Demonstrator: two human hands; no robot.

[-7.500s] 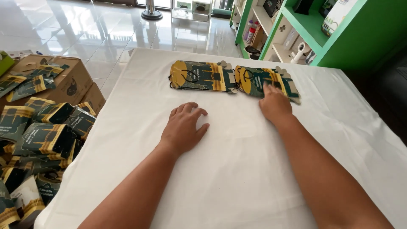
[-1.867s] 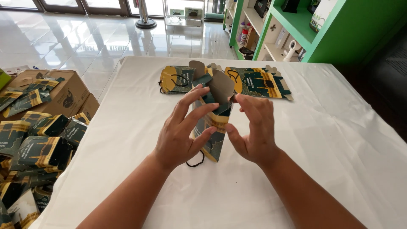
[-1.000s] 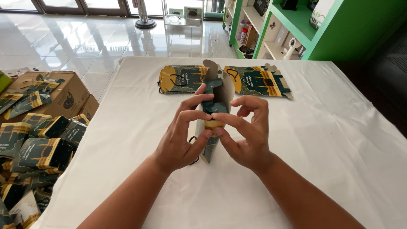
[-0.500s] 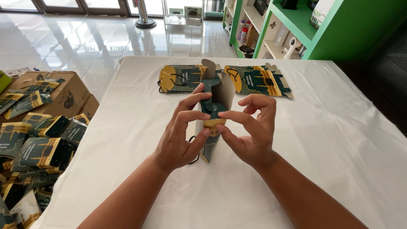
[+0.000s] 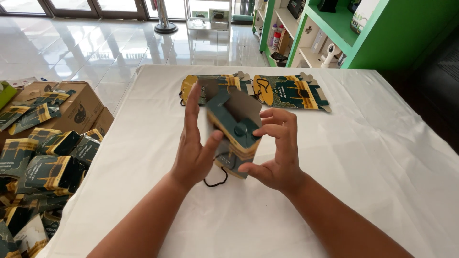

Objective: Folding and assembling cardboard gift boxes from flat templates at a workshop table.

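Two flat green-and-yellow cartons (image 5: 292,91) lie at the table's far edge. One half-folded carton (image 5: 234,131) is up between two hands. One brown cardboard box (image 5: 79,102) sits left.

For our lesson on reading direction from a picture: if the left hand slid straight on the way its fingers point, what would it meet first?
The left hand points away, up the table. First in that line would probably be the flat printed carton lying on the white cloth, though depth is hard to judge.

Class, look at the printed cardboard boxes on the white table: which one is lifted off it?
The half-folded box between both hands; the two others lie flat behind it.
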